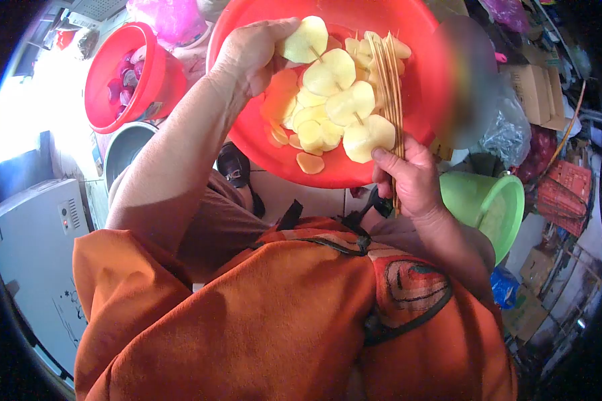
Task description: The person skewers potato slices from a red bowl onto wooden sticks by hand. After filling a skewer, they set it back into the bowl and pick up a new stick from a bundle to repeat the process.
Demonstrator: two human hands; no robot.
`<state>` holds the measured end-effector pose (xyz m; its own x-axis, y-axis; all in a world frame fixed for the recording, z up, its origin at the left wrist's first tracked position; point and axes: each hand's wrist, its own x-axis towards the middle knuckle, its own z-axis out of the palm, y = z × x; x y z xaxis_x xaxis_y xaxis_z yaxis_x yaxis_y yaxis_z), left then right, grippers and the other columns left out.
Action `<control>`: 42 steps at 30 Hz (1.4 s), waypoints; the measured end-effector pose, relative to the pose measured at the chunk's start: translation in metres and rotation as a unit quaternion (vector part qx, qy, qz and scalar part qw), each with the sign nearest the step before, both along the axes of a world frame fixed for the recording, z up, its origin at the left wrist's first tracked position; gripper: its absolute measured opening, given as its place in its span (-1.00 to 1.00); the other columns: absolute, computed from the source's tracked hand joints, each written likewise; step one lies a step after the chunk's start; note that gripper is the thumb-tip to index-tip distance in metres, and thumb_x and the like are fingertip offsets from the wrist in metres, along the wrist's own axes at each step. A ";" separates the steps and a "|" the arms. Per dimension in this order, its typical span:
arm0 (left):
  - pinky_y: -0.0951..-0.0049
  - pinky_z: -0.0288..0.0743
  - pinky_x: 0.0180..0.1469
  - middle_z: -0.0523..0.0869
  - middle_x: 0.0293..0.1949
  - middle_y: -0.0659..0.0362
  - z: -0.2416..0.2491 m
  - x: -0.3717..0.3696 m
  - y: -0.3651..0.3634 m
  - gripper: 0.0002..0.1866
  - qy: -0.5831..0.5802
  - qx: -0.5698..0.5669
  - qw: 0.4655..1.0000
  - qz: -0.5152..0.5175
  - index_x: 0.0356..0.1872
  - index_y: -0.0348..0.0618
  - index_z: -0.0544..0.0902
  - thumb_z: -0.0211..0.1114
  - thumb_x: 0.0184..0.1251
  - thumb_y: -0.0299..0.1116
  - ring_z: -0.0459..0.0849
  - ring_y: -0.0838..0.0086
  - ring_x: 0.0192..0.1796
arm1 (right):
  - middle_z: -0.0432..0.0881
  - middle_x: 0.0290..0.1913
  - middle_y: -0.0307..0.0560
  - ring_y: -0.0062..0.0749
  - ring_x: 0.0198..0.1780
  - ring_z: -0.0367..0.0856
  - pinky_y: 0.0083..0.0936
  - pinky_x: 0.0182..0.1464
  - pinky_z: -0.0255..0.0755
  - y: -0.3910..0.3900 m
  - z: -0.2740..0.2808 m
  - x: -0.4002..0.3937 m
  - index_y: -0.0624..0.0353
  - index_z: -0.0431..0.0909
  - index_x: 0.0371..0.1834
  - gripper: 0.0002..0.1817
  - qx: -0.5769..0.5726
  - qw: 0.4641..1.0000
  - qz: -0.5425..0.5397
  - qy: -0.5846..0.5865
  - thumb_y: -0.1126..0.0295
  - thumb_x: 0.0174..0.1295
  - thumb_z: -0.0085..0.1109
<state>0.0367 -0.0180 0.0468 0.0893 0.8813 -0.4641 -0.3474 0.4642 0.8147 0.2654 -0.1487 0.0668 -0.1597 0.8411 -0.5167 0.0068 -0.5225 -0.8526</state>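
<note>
A row of thin, pale yellow potato slices is threaded on a skewer that slants across the red basin. At its upper end, my left hand is closed on a potato slice. Between the fingers and thumb of my right hand is a bundle of bamboo skewers, pointing up over the basin. The lowest threaded slice touches my right thumb. Loose potato slices lie in the basin beneath, and more slices sit behind the bundle.
A red bucket with purplish-red pieces, perhaps onions, stands at the upper left. Below it is a grey basin. To the right are a green bucket, a cardboard box and a red crate. A white appliance stands left.
</note>
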 end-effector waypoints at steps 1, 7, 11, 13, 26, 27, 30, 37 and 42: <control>0.42 0.60 -0.13 0.67 -0.21 0.10 -0.002 0.001 -0.002 -0.73 0.000 0.000 1.000 0.000 -0.15 -0.27 0.56 0.11 0.35 -0.24 0.68 0.40 -0.21 | 0.48 -0.58 -0.27 -0.68 -0.71 0.34 -0.74 -0.69 0.23 0.000 -0.001 -0.001 0.20 0.46 -0.09 -0.75 0.007 1.000 -0.007 0.009 0.36 0.19 0.09; 0.48 0.61 -0.13 0.67 -0.19 0.08 -0.004 0.002 -0.006 -0.70 0.025 0.001 0.996 -0.084 -0.14 -0.30 0.56 0.12 0.35 -0.23 0.68 0.41 -0.18 | 0.48 -0.57 -0.24 -0.65 -0.71 0.35 -0.72 -0.70 0.24 0.002 0.003 0.000 0.21 0.46 -0.11 -0.74 -0.022 0.999 -0.016 0.019 0.34 0.18 0.11; 0.48 0.60 -0.17 0.67 -0.21 0.08 -0.008 0.000 -0.006 -0.71 0.007 0.004 0.996 -0.086 -0.14 -0.32 0.57 0.16 0.32 -0.26 0.67 0.40 -0.19 | 0.48 -0.57 -0.23 -0.64 -0.71 0.36 -0.72 -0.70 0.24 0.002 0.004 0.000 0.22 0.45 -0.14 -0.74 -0.023 1.000 -0.011 0.016 0.32 0.18 0.13; 0.49 0.59 -0.21 0.68 -0.23 0.08 -0.009 0.000 -0.006 -0.72 0.005 0.002 0.996 -0.086 -0.15 -0.33 0.58 0.19 0.30 -0.28 0.67 0.41 -0.22 | 0.49 -0.57 -0.24 -0.65 -0.71 0.37 -0.73 -0.70 0.24 0.001 0.002 0.001 0.21 0.46 -0.15 -0.75 -0.021 1.000 -0.015 0.011 0.31 0.18 0.13; 0.25 0.49 0.01 0.63 -0.10 -0.05 -0.062 -0.013 -0.006 -0.63 0.666 0.200 0.598 -0.399 -0.11 -0.21 0.59 0.02 0.19 -0.20 0.62 0.07 -0.09 | 0.49 -0.57 -0.30 -0.72 -0.67 0.36 -0.78 -0.68 0.26 0.006 -0.002 0.008 0.13 0.49 -0.20 -0.83 -0.007 0.996 -0.076 0.038 0.32 0.20 0.13; 0.25 0.49 0.01 0.63 -0.10 -0.05 -0.070 -0.013 -0.006 -0.63 0.666 0.201 0.598 -0.399 -0.11 -0.21 0.59 0.02 0.19 -0.20 0.62 0.07 -0.09 | 0.49 -0.57 -0.30 -0.72 -0.68 0.36 -0.78 -0.68 0.26 0.006 -0.003 0.008 0.13 0.49 -0.20 -0.83 -0.002 0.997 -0.072 0.041 0.33 0.20 0.13; 0.27 0.52 -0.06 0.62 -0.15 0.02 -0.108 -0.015 -0.001 -0.72 0.728 0.320 0.471 -0.381 -0.13 -0.08 0.61 0.06 0.17 -0.29 0.61 0.09 -0.13 | 0.49 -0.58 -0.29 -0.72 -0.69 0.36 -0.78 -0.68 0.25 0.007 -0.003 0.009 0.14 0.49 -0.20 -0.84 -0.007 0.997 -0.068 0.037 0.33 0.21 0.11; 0.25 0.42 0.15 0.55 -0.03 -0.09 -0.103 -0.006 0.005 -0.66 0.700 0.222 0.549 -0.399 -0.15 -0.16 0.61 0.03 0.19 -0.19 0.52 0.03 0.03 | 0.50 -0.59 -0.28 -0.70 -0.70 0.37 -0.77 -0.68 0.23 0.008 -0.004 0.012 0.16 0.48 -0.21 -0.83 -0.011 0.998 -0.055 0.028 0.33 0.21 0.10; 0.22 0.38 0.19 0.54 0.01 -0.12 -0.084 -0.001 0.005 -0.56 0.695 0.158 0.597 -0.369 -0.05 -0.17 0.56 0.07 0.15 -0.10 0.47 0.03 0.10 | 0.51 -0.58 -0.25 -0.68 -0.70 0.38 -0.75 -0.67 0.26 0.007 -0.004 0.012 0.19 0.47 -0.24 -0.82 -0.004 0.999 -0.050 0.005 0.33 0.21 0.11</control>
<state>0.0360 -0.0131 -0.0373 0.2301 0.9028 -0.3634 0.9695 -0.1804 0.1658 0.2771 -0.1418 0.0630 -0.0801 0.8489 -0.5225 -0.0543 -0.5271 -0.8481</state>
